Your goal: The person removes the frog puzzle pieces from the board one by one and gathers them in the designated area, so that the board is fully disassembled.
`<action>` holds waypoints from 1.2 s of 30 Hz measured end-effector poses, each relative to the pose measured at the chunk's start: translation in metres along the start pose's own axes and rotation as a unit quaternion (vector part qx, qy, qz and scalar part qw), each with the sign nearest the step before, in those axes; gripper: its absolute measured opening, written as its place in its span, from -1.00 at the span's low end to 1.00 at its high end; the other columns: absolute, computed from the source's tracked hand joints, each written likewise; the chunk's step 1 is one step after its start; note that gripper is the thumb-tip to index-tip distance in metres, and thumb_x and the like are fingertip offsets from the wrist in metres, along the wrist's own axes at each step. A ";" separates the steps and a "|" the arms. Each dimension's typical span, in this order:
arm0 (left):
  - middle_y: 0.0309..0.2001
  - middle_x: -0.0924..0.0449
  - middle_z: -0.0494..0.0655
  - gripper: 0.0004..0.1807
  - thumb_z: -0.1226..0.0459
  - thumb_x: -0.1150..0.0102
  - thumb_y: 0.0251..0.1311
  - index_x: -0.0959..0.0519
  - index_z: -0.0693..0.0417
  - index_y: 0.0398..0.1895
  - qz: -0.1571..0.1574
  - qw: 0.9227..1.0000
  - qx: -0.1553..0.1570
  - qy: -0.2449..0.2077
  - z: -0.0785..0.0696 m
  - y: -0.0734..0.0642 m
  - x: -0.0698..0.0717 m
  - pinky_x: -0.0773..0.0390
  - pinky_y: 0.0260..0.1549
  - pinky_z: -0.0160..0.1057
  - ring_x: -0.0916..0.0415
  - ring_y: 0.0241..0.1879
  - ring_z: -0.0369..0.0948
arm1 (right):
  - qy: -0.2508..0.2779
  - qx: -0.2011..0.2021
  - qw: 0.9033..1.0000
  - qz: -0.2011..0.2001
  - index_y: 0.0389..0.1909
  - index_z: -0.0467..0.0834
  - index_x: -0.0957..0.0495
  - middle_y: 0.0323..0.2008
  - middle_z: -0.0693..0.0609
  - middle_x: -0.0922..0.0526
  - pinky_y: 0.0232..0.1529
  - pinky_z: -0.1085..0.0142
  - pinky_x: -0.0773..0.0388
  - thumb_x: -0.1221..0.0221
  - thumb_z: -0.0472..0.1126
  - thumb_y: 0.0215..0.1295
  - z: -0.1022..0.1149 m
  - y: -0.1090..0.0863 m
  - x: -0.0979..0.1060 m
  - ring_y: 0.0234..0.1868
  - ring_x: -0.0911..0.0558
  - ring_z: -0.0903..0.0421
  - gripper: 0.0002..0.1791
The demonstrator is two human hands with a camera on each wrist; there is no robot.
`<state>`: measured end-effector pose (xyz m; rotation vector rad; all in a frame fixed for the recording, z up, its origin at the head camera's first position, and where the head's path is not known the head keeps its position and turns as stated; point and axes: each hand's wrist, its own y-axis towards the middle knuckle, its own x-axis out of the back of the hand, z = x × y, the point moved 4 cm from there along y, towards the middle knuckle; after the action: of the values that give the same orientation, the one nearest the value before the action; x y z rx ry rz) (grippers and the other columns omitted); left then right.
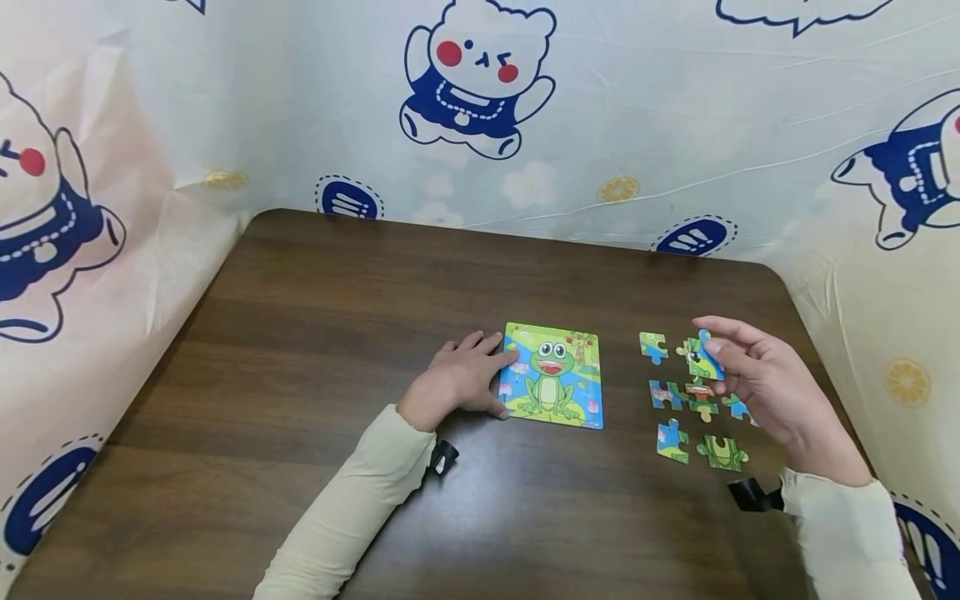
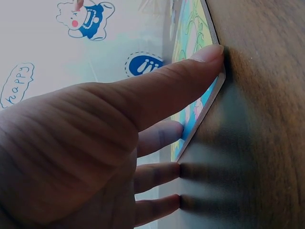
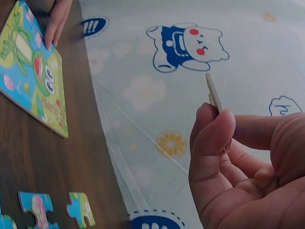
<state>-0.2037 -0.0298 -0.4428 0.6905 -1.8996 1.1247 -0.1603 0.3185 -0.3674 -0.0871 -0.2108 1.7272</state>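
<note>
A square frog picture board [image 1: 552, 375] lies flat on the table. My left hand [image 1: 468, 375] rests at its left edge with spread fingers; in the left wrist view the thumb [image 2: 207, 55] touches the board's edge and other fingertips touch the tabletop. To the right, my right hand [image 1: 772, 387] pinches a green and blue jigsaw piece [image 1: 705, 360] between thumb and fingers, raised over loose pieces. That piece shows edge-on [image 3: 214, 93] in the right wrist view. Whether a single piece or two overlap there, I cannot tell.
Several loose jigsaw pieces lie in rough rows right of the board, including a corner piece [image 1: 653, 347], a green piece [image 1: 723, 453] and a blue-green piece [image 1: 672, 441]. The dark wooden table [image 1: 315, 350] meets a patterned cloth [image 1: 285, 108] at its back and sides.
</note>
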 end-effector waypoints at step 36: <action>0.66 0.09 -0.11 0.04 -0.20 -0.47 0.02 -0.19 -0.30 0.58 -0.011 1.000 0.001 -0.002 -0.001 0.001 0.000 -0.03 0.52 0.21 0.16 0.64 0.02 | 0.112 0.037 0.991 -0.057 0.20 -0.09 -0.64 -0.28 0.12 -0.55 -0.44 0.41 -0.66 0.05 -0.40 0.56 -0.022 -0.051 0.096 -0.44 -0.57 0.27 -0.60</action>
<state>-0.2036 -0.0285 -0.4432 0.7135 -1.8899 1.1111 -0.1227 0.4229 -0.3732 -0.2083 0.0141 1.5957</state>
